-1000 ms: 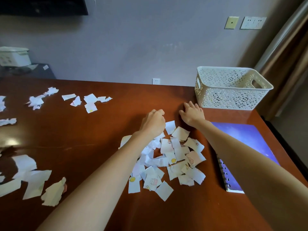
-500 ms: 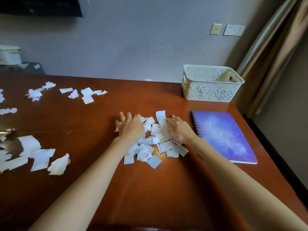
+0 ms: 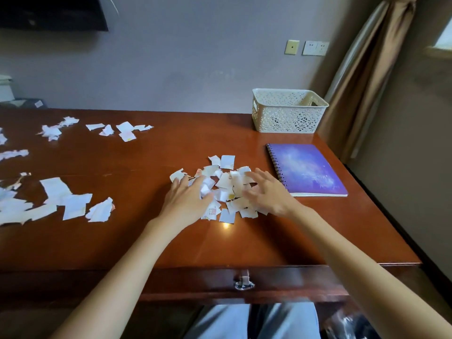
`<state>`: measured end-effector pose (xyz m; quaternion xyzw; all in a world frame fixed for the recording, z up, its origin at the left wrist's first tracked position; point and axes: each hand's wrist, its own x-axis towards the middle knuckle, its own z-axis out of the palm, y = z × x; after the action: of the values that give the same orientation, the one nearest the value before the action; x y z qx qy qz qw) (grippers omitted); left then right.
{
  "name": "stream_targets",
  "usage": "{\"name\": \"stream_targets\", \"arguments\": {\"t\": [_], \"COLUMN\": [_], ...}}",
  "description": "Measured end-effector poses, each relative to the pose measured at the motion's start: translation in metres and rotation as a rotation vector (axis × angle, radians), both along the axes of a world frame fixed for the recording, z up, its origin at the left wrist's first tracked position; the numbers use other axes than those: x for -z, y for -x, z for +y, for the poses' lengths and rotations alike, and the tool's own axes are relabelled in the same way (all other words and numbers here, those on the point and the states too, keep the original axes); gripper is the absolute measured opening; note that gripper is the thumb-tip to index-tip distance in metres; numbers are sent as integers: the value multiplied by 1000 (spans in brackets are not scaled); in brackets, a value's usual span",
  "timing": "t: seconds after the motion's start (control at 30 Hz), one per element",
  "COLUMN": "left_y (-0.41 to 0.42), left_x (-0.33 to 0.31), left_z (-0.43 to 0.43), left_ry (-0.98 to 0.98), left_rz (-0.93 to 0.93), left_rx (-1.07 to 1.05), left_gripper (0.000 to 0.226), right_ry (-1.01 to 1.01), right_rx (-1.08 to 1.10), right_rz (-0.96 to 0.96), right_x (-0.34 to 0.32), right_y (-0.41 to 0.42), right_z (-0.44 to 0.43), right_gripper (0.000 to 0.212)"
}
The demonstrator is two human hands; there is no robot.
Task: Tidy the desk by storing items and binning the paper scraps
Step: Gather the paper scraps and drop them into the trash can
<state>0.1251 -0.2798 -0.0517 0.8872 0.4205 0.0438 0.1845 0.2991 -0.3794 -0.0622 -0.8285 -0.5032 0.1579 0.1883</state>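
Observation:
A heap of small white paper scraps (image 3: 223, 185) lies in the middle of the brown desk (image 3: 244, 241). My left hand (image 3: 187, 201) rests on the heap's left side with fingers spread. My right hand (image 3: 265, 193) lies against its right side, fingers spread and slightly bent over the scraps. Both hands flank the heap and touch it. A purple spiral notebook (image 3: 305, 168) lies flat just right of the heap. A white lattice basket (image 3: 287, 111) stands at the back right corner, and what is inside it is hidden.
Larger torn paper pieces (image 3: 63, 201) lie at the left front, and more scraps (image 3: 122, 129) sit at the back left. A drawer with a metal pull (image 3: 244, 283) runs under the front edge. A curtain (image 3: 362, 77) hangs at the right.
Both hands have drawn the scraps toward me into a tighter heap. My view has pulled back, so the desk's front edge and drawer show.

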Motion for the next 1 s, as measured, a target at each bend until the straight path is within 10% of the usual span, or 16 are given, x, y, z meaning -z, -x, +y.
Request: {"name": "stream_targets", "arguments": {"t": [0.17, 0.57, 1.0], "left_y": [7, -12, -28], "left_x": [16, 32, 18], "left_z": [-8, 3, 20], "left_ry": [34, -340, -66], "left_rz": [164, -32, -144], "left_rx": [61, 36, -42], "left_gripper": [77, 43, 55], "right_ry": [111, -97, -52], "right_rx": [-88, 0, 184], "right_rz": [-100, -458, -398], "right_x": [9, 22, 20], "right_y": [26, 37, 40], "right_z": [-18, -5, 7], "right_gripper": [66, 36, 48]}}
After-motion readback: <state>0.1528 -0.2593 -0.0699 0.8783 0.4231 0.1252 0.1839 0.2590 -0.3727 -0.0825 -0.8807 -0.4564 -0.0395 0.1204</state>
